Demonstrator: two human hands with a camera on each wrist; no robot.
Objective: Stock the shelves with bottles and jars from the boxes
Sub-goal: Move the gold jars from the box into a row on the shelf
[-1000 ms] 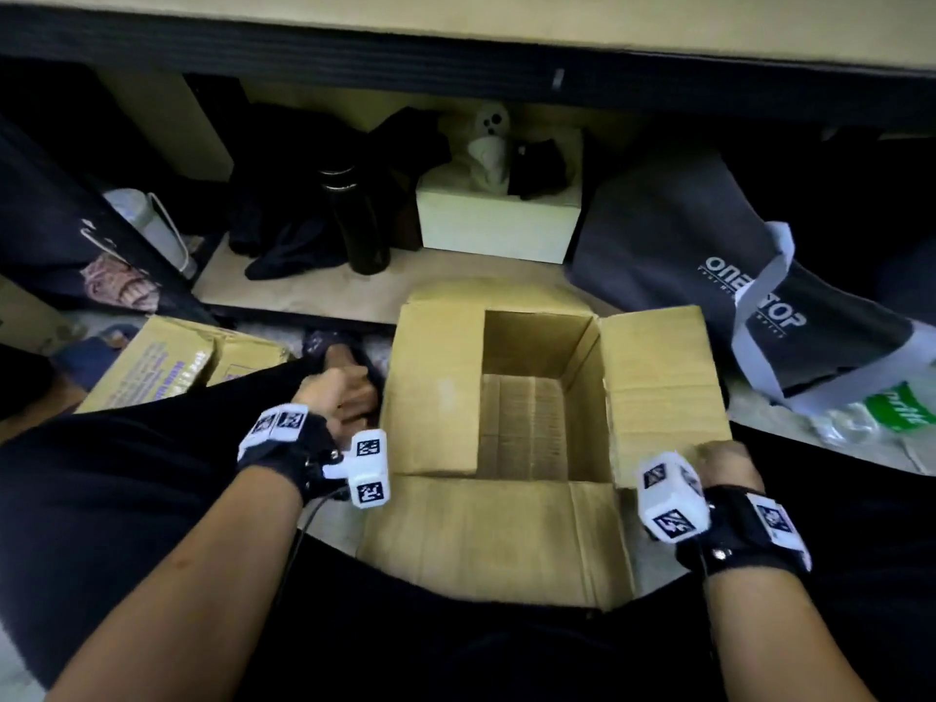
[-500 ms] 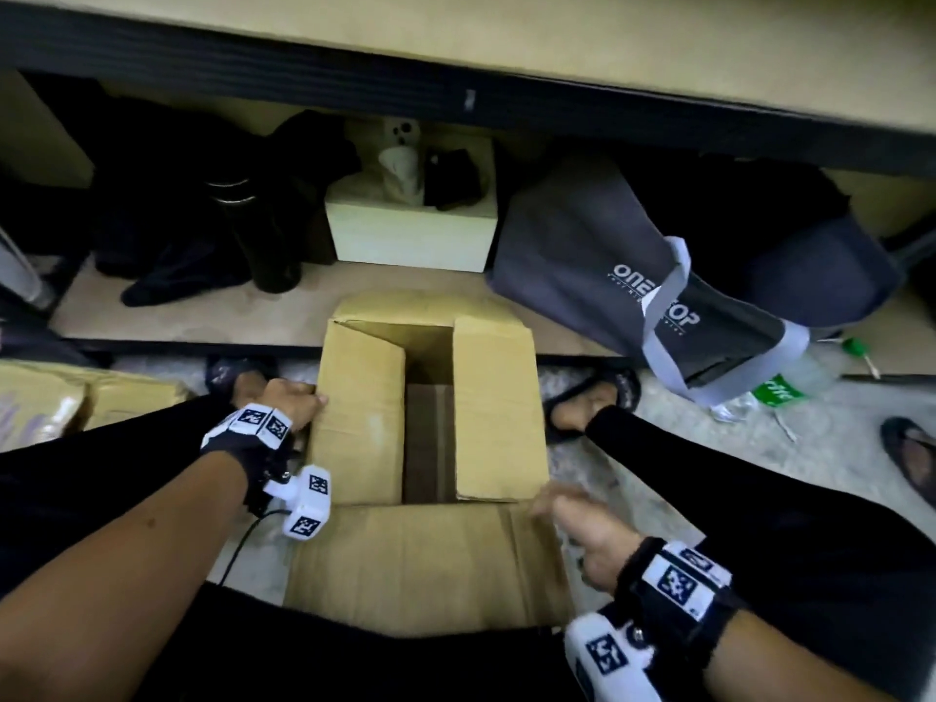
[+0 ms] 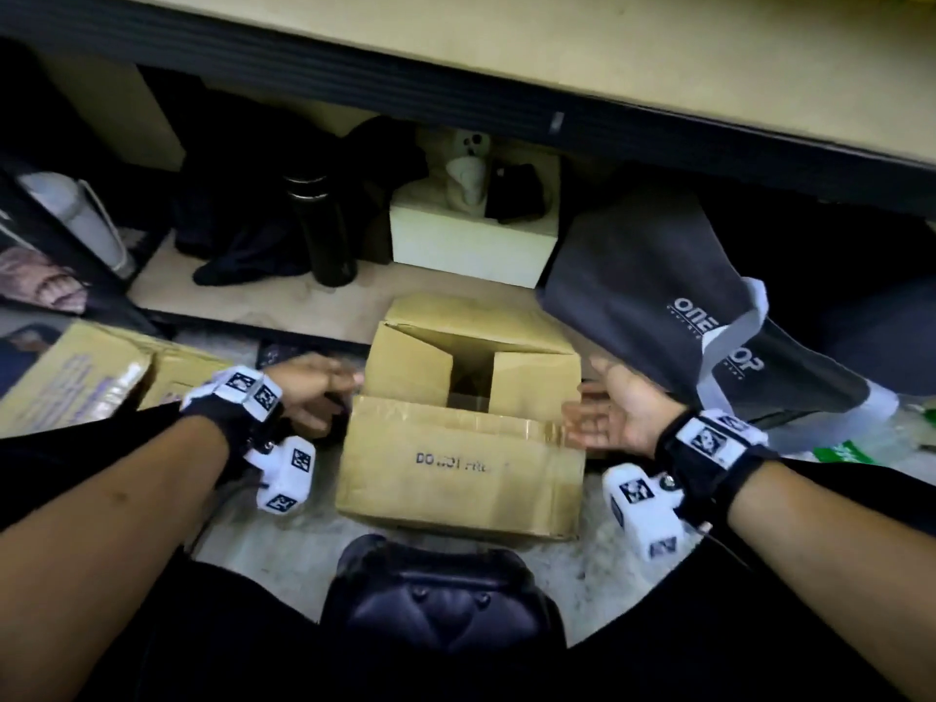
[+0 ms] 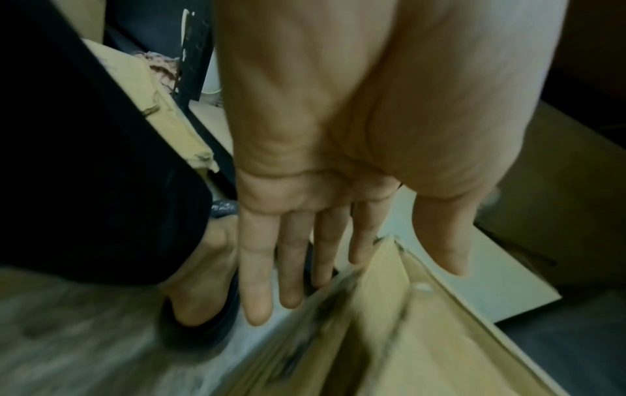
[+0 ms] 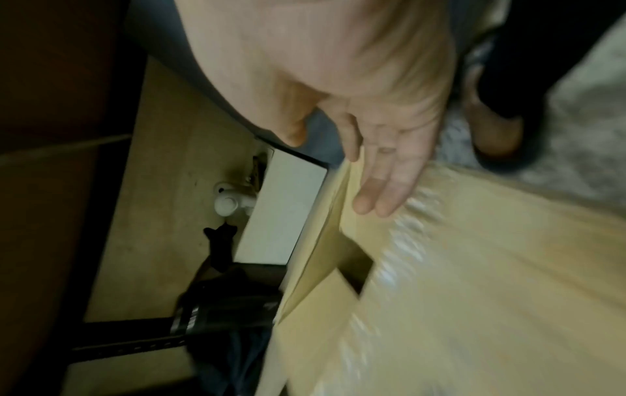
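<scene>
A brown cardboard box (image 3: 458, 478) stands on the floor between my knees, its flaps folded inward with a dark gap left in the middle. No bottle or jar shows inside it. My left hand (image 3: 324, 392) is at the box's left side with fingers (image 4: 257, 281) straight, beside the box's edge (image 4: 383, 308). My right hand (image 3: 602, 418) is palm up at the box's right edge, fingers (image 5: 383, 193) straight against the cardboard (image 5: 474, 281). Neither hand holds anything. The lowest shelf board (image 3: 263, 306) lies just behind the box.
On the low shelf stand a black flask (image 3: 326, 230), dark cloth (image 3: 243, 235), and a white box (image 3: 471, 245) with a small white figure. A grey tote bag (image 3: 699, 326) leans at right. Another cardboard box (image 3: 76, 377) lies at left. A dark stool (image 3: 440, 595) is near me.
The box's flaps have been folded shut from wide open, and the box now sits closer with its front face showing. Both hands moved to its two sides, fingers straight.
</scene>
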